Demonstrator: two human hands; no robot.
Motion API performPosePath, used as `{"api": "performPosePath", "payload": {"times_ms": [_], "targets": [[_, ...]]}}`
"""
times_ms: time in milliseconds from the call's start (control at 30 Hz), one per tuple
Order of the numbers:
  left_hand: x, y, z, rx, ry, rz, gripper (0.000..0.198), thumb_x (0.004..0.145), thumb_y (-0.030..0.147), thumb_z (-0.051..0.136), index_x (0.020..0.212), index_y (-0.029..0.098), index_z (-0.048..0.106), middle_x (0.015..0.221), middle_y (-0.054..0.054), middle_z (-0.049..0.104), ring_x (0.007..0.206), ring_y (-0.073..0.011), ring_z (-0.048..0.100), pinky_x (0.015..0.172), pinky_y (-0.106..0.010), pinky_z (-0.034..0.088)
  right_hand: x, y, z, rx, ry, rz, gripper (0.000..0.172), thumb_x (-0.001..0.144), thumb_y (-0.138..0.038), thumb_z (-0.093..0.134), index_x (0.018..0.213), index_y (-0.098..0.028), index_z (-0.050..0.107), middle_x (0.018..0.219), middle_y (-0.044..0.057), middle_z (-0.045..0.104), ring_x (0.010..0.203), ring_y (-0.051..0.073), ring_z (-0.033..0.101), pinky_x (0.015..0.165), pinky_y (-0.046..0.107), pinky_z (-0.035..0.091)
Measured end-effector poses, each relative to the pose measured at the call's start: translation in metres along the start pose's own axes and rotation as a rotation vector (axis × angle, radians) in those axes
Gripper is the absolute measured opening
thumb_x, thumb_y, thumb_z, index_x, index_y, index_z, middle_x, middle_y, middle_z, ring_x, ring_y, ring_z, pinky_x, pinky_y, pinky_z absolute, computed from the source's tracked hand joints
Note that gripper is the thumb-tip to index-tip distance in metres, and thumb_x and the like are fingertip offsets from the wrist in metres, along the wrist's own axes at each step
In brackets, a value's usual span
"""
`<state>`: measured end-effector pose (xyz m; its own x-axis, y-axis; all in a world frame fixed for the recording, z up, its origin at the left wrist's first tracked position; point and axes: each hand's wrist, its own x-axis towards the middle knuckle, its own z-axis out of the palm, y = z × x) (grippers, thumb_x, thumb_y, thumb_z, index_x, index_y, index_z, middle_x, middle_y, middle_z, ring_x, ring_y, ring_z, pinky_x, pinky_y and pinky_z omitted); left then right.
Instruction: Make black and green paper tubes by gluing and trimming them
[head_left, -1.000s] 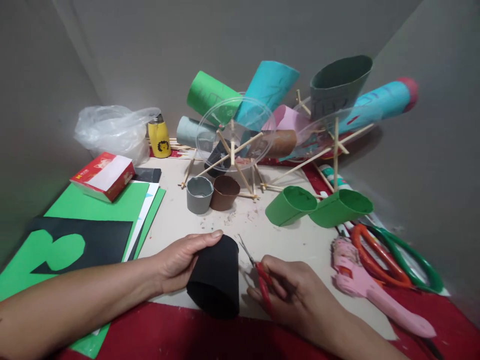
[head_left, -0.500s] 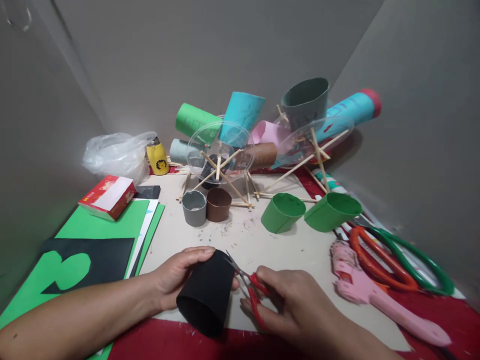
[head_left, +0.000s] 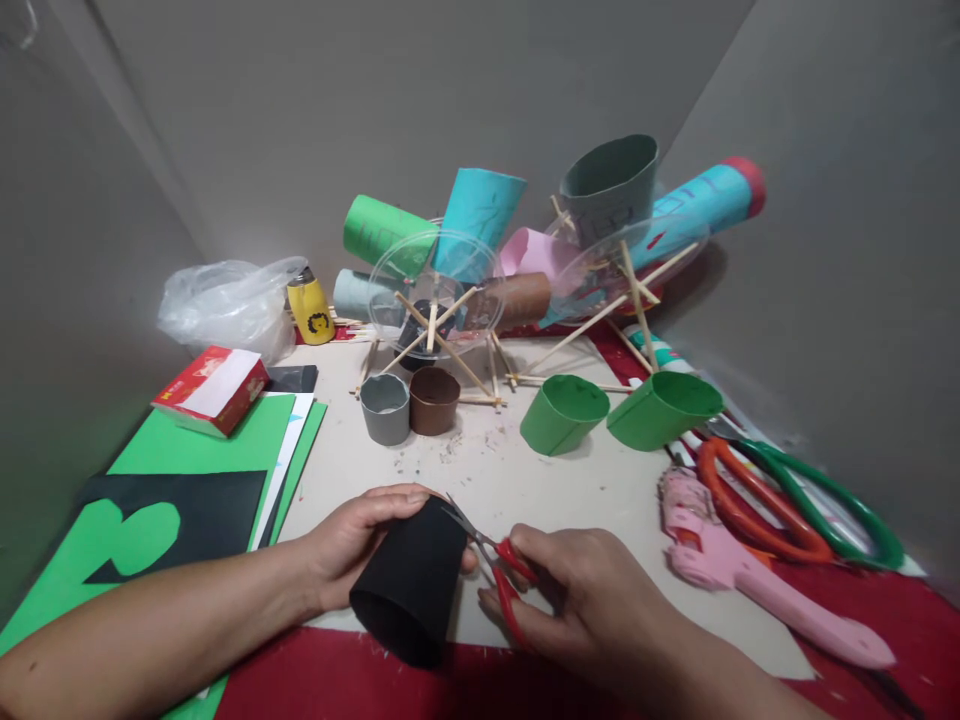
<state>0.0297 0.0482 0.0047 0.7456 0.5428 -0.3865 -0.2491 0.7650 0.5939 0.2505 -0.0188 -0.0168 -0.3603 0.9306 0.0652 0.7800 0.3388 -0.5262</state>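
My left hand [head_left: 367,535] is wrapped round a black paper tube [head_left: 412,575], which lies tilted with one open end towards me. Its fingertips show on the tube's right side. In my right hand [head_left: 577,590] is a pair of small scissors [head_left: 502,570] with red handles. The slightly parted blades reach the tube's far rim. Beyond my hands stand a grey paper cup [head_left: 385,412], a brown paper cup [head_left: 435,402] and two green paper tubes [head_left: 564,418] on the pale board.
A stick-and-plastic-disc wheel [head_left: 436,300] carrying coloured tubes stands behind. Green and black sheets [head_left: 202,440] lie at left under a red box [head_left: 210,388]. At right are a pink glue gun [head_left: 772,590] and large scissors [head_left: 765,500]. A plastic bag [head_left: 225,305] sits back left.
The view has shifted slightly, so the background things sit a little higher. Both hands keep their holds, with the scissors still at the black tube's far rim.
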Motion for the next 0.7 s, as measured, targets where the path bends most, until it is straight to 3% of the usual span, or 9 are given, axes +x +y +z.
{"api": "performPosePath", "payload": {"times_ms": [367, 533, 700], "targets": [[-0.001, 0.003, 0.001, 0.048, 0.025, -0.008, 0.017, 0.075, 0.025, 0.067, 0.085, 0.011, 0.07, 0.086, -0.014, 0.075, 0.075, -0.021, 0.071, 0.069, -0.026, 0.05, 0.0, -0.002, -0.001, 0.099, -0.029, 0.013, 0.022, 0.087, -0.032, 0.055, 0.067, -0.023, 0.05, 0.053, -0.006, 0.055, 0.044, 0.01, 0.044, 0.048, 0.023, 0.028], [0.0, 0.004, 0.002, 0.051, 0.017, 0.011, 0.019, 0.075, 0.028, 0.067, 0.085, 0.012, 0.069, 0.086, -0.014, 0.075, 0.072, -0.0218, 0.07, 0.067, -0.027, 0.05, -0.001, -0.004, -0.007, 0.056, 0.039, 0.008, 0.018, 0.083, -0.031, 0.059, 0.068, -0.023, 0.053, 0.053, -0.005, 0.056, 0.045, 0.012, 0.047, 0.048, 0.024, 0.028], [0.0, 0.005, 0.004, 0.046, 0.015, 0.016, 0.02, 0.074, 0.028, 0.068, 0.085, 0.011, 0.068, 0.091, -0.015, 0.074, 0.083, -0.0257, 0.071, 0.07, -0.029, 0.051, -0.002, -0.004, -0.008, 0.108, 0.089, 0.045, 0.028, 0.08, -0.033, 0.061, 0.061, -0.023, 0.042, 0.048, -0.007, 0.046, 0.042, 0.01, 0.034, 0.044, 0.023, 0.024]]}}
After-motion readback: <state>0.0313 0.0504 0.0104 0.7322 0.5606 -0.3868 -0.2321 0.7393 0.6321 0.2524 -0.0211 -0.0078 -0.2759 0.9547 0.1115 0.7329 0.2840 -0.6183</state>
